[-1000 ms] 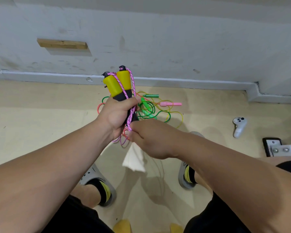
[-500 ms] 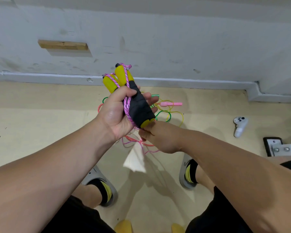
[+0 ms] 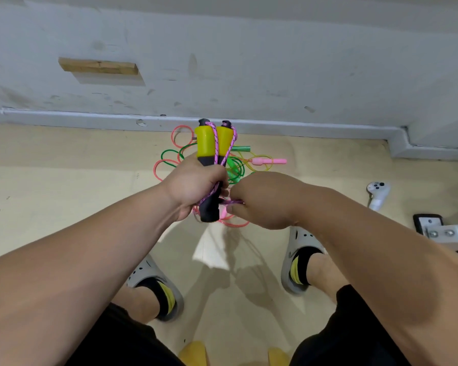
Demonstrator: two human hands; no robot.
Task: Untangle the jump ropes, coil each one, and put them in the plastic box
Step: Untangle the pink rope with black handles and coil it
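Yellow handles (image 3: 205, 143) gripped together, upright, by left hand (image 3: 193, 184). Pink braided cord (image 3: 215, 143), wound round them, pinched by right hand (image 3: 265, 200). If pinch is lost, wrap can be sprung loose (cord likely springy). Remaining tangle (image 3: 234, 169) left on floor at 12 o'clock. Plastic box not seen.

Hands: left hand (image 3: 193, 186) and right hand (image 3: 262, 202) bare.
Forearms (image 3: 90, 249): bare along their whole visible length.
Shorts (image 3: 103, 339): black, loose cloth over both thighs.
Shoes (image 3: 300, 237): grey clog-style slippers, round vent holes across the top.
Socks (image 3: 155, 286): black, with a yellow patch over the instep.
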